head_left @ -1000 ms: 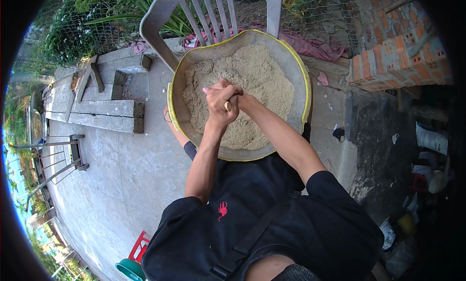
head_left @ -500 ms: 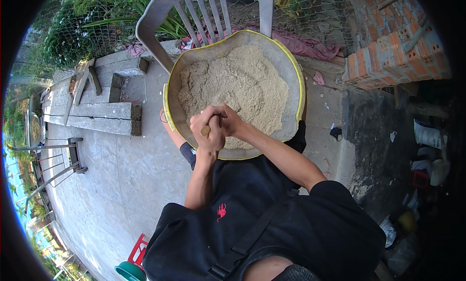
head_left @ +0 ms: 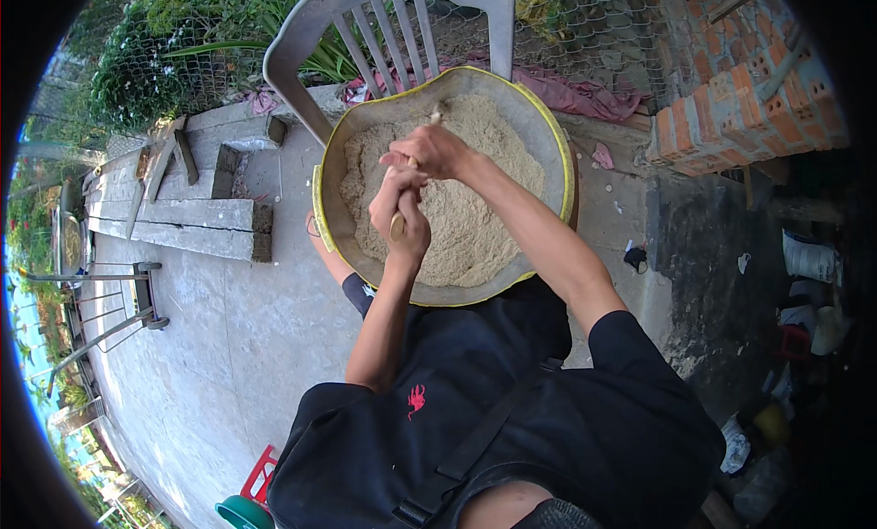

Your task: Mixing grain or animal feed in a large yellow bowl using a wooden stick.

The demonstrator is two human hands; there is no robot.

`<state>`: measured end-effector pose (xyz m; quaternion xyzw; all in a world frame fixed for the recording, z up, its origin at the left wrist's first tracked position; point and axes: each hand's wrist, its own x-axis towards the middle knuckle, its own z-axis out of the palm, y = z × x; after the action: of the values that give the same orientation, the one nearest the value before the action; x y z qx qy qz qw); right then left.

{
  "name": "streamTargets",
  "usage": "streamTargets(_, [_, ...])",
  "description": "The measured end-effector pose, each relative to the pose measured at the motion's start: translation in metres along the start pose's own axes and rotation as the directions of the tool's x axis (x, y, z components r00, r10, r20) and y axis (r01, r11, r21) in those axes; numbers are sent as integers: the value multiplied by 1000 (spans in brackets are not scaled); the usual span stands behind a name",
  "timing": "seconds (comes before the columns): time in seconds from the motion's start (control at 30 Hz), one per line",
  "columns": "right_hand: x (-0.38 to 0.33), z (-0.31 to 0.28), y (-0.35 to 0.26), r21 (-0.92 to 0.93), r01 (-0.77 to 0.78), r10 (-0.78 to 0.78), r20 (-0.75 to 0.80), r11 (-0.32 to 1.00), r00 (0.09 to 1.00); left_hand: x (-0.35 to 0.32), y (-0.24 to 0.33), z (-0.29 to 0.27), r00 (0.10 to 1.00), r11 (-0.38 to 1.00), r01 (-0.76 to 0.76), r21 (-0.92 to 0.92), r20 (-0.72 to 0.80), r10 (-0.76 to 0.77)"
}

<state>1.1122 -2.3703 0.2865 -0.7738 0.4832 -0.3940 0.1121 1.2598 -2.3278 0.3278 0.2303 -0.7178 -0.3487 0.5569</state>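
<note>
A wide, yellow-rimmed tub (head_left: pixel 322 186) stands before me, filled with a pale, coarse, meal-like material (head_left: pixel 475 218). Both of my hands are closed round one wooden stick (head_left: pixel 397 226), held above the tub. My left hand (head_left: pixel 402 200) grips it near its rounded end, closer to my body. Farther along, my right hand (head_left: pixel 434 153) wraps round the same stick. Beyond the right hand a short length of it slants away toward the tub's far wall. Whether its far tip touches the material, I cannot tell.
A grey plastic chair (head_left: pixel 297 86) is at the tub's far side. Concrete beams (head_left: pixel 183 227) and a hand cart (head_left: pixel 137 296) are on the left. A red stool (head_left: pixel 258 474) and green basin (head_left: pixel 242 513) are lower left; brickwork (head_left: pixel 731 118) rises on the right.
Both hands have moved up and away from my body, the right one farther, so they are more apart along the stick. A length of stick now shows beyond the right hand.
</note>
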Motion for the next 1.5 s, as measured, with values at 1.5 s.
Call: streamTargets(1.5, [-5,90,-75,470,-395,492,-99,790,865,47,23,-26,866,933,294,208,354,-352])
